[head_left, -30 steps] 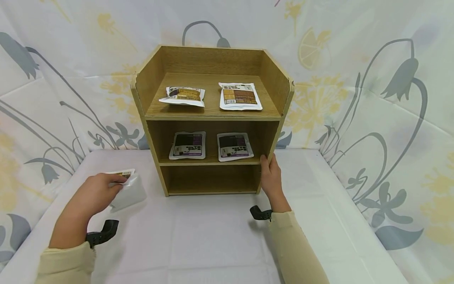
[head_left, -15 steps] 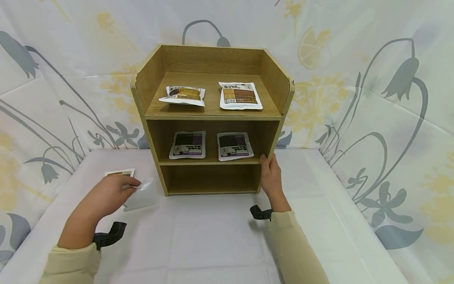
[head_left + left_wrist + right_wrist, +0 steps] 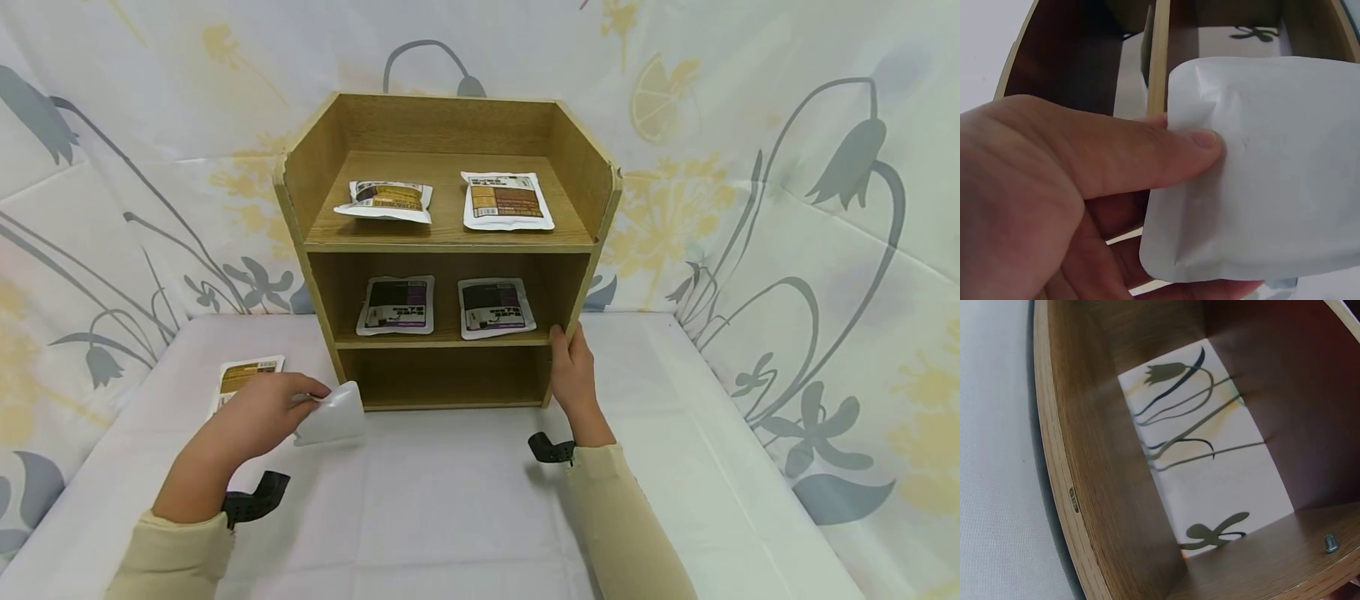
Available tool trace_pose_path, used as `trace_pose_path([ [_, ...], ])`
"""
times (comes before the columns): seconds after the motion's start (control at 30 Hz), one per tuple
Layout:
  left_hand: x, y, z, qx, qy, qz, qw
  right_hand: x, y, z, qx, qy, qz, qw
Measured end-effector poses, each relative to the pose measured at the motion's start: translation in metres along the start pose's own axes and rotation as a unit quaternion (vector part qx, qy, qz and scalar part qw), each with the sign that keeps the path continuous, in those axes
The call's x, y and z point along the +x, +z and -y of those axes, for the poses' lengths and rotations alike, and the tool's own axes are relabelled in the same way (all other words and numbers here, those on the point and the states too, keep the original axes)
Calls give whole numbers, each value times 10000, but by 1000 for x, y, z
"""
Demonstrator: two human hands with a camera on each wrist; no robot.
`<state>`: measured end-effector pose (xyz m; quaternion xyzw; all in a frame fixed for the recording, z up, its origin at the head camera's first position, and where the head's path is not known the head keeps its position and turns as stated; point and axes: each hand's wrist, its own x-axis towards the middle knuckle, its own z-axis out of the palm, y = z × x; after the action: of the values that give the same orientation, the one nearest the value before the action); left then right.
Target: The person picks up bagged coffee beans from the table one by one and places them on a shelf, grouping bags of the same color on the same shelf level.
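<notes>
My left hand (image 3: 262, 417) pinches a white sealed food pouch (image 3: 330, 417) by its edge, just in front of the lower left corner of the wooden shelf (image 3: 450, 248). In the left wrist view the thumb presses on the plain white face of the pouch (image 3: 1285, 162), with fingers behind it. My right hand (image 3: 574, 375) grips the shelf's right side panel near the lower board; the fingers behind the panel are partly hidden. Flat on the table, left of the shelf, lies a pouch with a brown-and-yellow label (image 3: 238, 379), partly covered by my left hand.
Two brown-labelled pouches (image 3: 392, 201) (image 3: 507, 202) lie on the top board. Two purple-and-black pouches (image 3: 397, 306) (image 3: 495, 307) lie on the middle one. The lowest compartment (image 3: 1229, 481) has an open back showing floral cloth, with a small metal peg (image 3: 1331, 544) in its side. White cloth covers the table (image 3: 450, 517).
My left hand has moved right with the white pouch, away from the labelled pouch on the table, which shows more now. My right hand stays on the shelf's side.
</notes>
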<state>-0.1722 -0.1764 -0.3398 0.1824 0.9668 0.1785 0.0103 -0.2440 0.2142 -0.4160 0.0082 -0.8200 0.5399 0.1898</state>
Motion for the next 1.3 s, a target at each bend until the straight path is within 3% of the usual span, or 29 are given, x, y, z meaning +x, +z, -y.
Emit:
trace_pose_path([
  [0.6,15,14,-19,-171,389,-169,9990,2,1,-3,-20,20,61,10000],
  [0.77,20,21,-23,-161,357,-280,9988,1,1,-2,-25,14,35,10000],
  [1.0,25,29,-30,-98,583,-583,9965,1,1,-1,-38,7,1,10000],
  [1.3,30,37,-38,-15,481,-796,9957,1,0,1,-61,4,15,10000],
])
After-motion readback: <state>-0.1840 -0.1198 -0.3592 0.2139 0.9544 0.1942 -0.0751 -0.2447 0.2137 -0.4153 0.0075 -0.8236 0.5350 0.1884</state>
